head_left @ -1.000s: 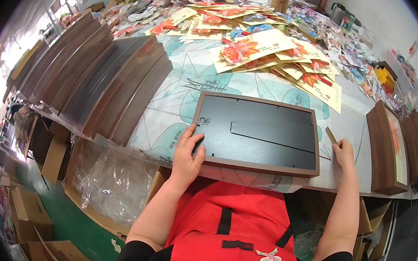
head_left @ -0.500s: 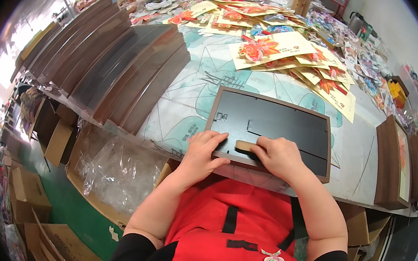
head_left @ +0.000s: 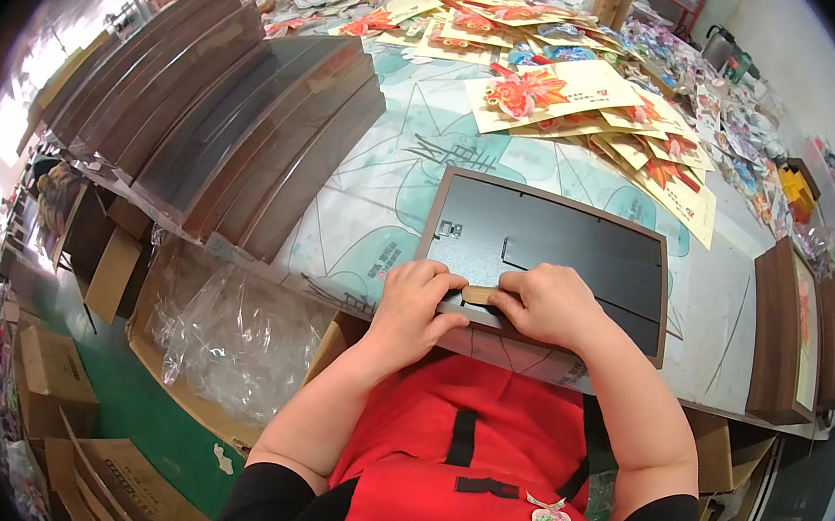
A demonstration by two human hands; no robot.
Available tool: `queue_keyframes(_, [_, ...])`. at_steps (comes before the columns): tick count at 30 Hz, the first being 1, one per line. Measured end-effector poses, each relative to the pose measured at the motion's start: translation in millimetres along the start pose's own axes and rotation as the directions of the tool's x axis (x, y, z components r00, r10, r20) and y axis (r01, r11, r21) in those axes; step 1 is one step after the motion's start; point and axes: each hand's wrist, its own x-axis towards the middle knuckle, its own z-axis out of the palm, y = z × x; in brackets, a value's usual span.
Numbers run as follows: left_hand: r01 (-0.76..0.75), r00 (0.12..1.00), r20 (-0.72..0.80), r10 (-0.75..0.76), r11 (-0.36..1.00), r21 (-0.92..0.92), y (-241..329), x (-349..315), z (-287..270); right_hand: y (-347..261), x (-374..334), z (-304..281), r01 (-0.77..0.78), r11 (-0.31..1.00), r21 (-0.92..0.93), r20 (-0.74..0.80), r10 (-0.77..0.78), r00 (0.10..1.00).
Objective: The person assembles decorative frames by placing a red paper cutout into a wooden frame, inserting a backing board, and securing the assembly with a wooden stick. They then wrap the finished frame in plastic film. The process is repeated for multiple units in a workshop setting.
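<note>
Where one frame [head_left: 560, 239] lies, two hands [head_left: 411, 305] [head_left: 554, 304] touch it

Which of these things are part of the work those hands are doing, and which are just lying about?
In use:
- black-backed frame, under both hands
- small tan strip, gripped by the right hand
- left hand, resting on the frame

Around it, untouched:
- dark frames on the left
- brown frame on the right
- printed cream cards
- clear plastic
</note>
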Motion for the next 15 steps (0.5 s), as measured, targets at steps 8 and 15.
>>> queue_keyframes(8, [-0.024,1.0,-0.017,0.024,1.0,0.003,-3,-2,3,6,-21,34,0.226,0.925,-0.307,-0.341,-0.329,0.881])
queue_keyframes(15, [-0.046,0.997,-0.059,0.046,0.999,0.009,-6,-6,2,26,-58,3,0.035,0.985,-0.171,-0.63,-0.136,0.765])
